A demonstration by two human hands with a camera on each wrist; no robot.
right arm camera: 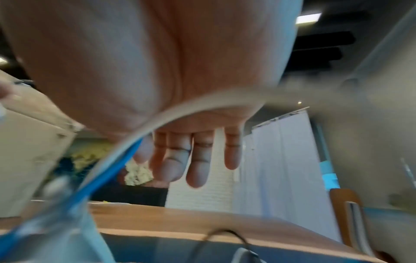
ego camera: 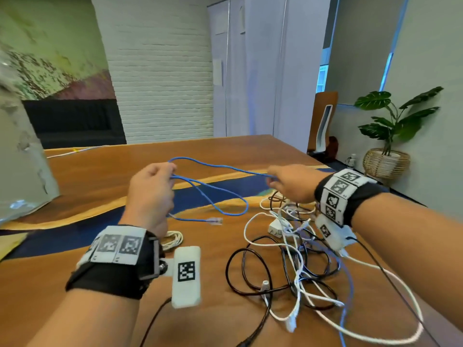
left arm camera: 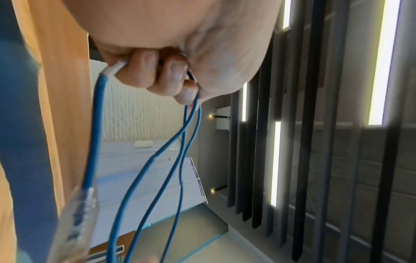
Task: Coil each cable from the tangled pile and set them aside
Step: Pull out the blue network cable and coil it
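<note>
Above the table (ego camera: 105, 176), the left hand (ego camera: 150, 189) grips loops of blue cable (ego camera: 220, 189), while the right hand (ego camera: 292, 182) pinches its far strand.

A white brick wall (ego camera: 160, 78) stood behind the wooden table (ego camera: 105, 176), which had a dark blue band across it. Left of this wall was a black sofa (ego camera: 75, 122). Right of it stood pale panels (ego camera: 263, 71), and further right a green plant (ego camera: 395, 118) in a woven basket (ego camera: 385, 162).
</note>
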